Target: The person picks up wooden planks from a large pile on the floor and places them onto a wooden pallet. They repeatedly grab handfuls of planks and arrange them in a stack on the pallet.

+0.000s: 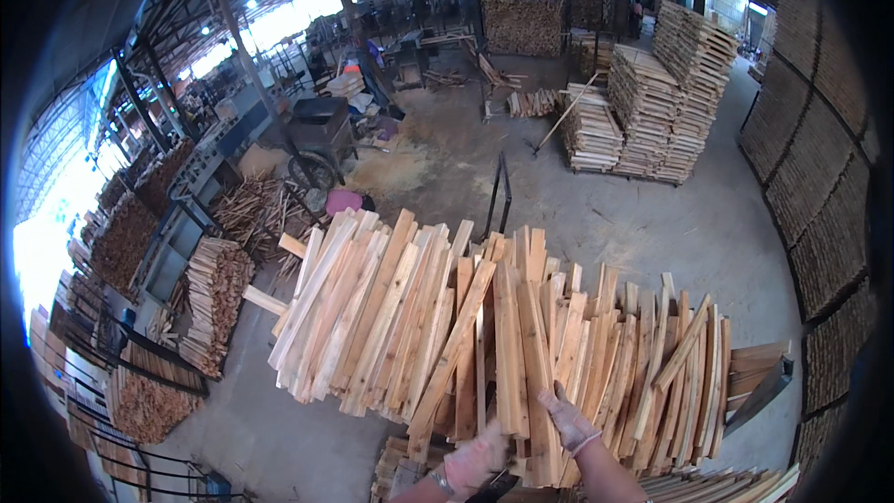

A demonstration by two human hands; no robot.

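Note:
A wide heap of pale wooden boards lies in front of me, most of them side by side and pointing away. My right hand, in a light glove, rests against the right edge of a long board, its fingers stretched out along the wood. To its left, close to the near end of another board, is my left hand. That glove is smeared by motion, so its grip does not show. One board slants across the others just left of centre.
More boards lie at the lower right edge. Tall board stacks stand on the floor at the back right, and a wall of stacked wood lines the right. A black metal frame rises behind the heap. Left are bundled stacks.

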